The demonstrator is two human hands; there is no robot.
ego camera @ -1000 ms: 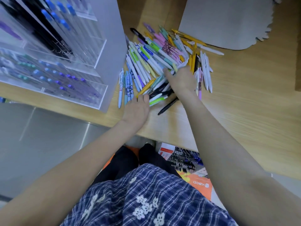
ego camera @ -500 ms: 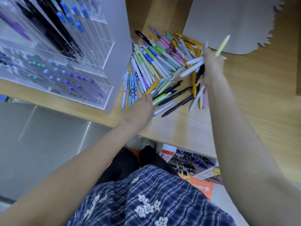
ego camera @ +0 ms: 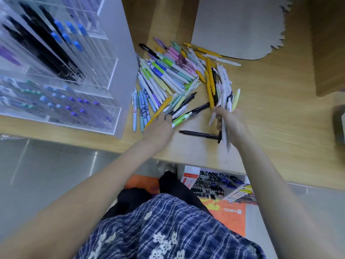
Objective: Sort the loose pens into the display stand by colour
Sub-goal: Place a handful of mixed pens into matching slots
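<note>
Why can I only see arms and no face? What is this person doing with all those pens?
The camera sits on the person's head and looks down, so you see only their arms, their checked clothes and the desk. No machine here, just two bare hands. On the wooden desk lies a big pile of loose pens in many colours. On the left stands a clear display stand with pens already in its rows. The right hand holds a bunch of mostly white pens in its grip. The left hand rests flat at the edge of the pile, holding nothing. A black pen lies alone between the hands.
</note>
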